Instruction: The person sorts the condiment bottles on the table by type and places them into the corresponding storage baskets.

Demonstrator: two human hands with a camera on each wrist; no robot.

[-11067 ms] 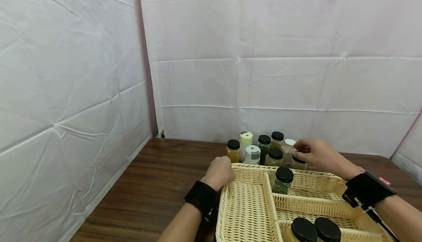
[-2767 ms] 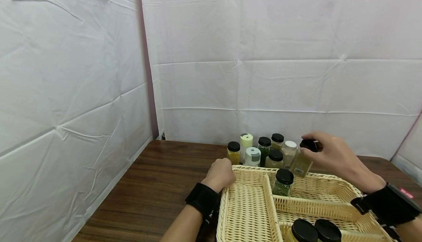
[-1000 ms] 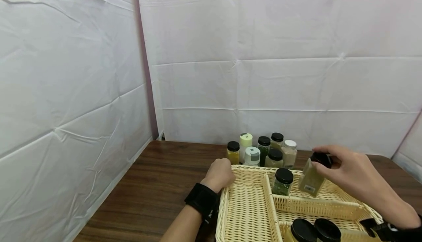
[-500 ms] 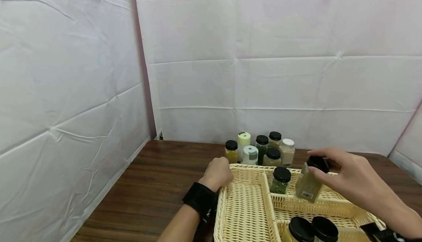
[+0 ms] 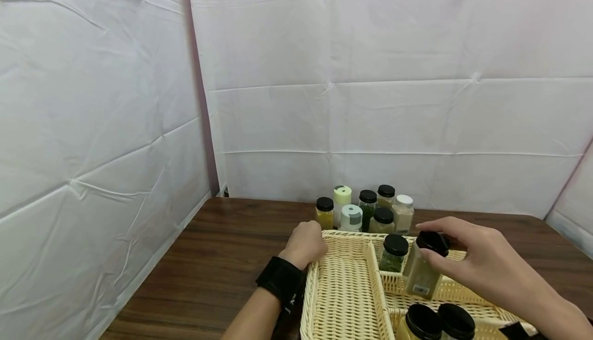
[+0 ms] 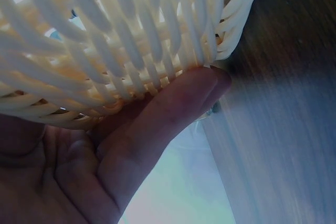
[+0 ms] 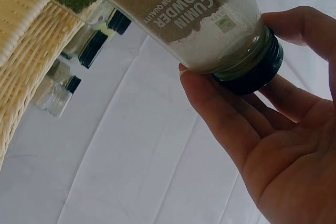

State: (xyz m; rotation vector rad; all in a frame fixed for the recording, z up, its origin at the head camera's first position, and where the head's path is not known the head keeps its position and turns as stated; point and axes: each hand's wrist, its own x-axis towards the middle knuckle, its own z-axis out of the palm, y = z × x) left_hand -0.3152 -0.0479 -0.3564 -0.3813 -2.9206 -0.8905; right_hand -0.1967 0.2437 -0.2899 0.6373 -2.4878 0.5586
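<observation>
My left hand point(image 5: 304, 244) grips the back left corner of a pale wicker basket point(image 5: 342, 299); in the left wrist view the fingers point(image 6: 173, 103) lie against its woven wall. My right hand point(image 5: 484, 260) holds a spice jar point(image 5: 422, 272) by its black lid and neck, tilted, over the basket's divider. The right wrist view shows "cumin powder" printed on this jar point(image 7: 181, 11), with brown powder inside. A jar of green herbs point(image 5: 393, 255) stands in the back compartment, just left of the held jar. Two black-lidded jars point(image 5: 422, 324) stand at the front.
Behind the basket several spice jars are grouped on the dark wooden table point(image 5: 222, 257), among them a white-lidded jar point(image 5: 403, 214), a yellow jar point(image 5: 325, 214) and a green-lidded bottle point(image 5: 343, 201). White cloth walls point(image 5: 394, 113) enclose the table at the back and sides.
My right hand has taken the cumin jar from the group behind the basket, over its back rim, then toward me and leftward. My left hand has stayed at the corner.
</observation>
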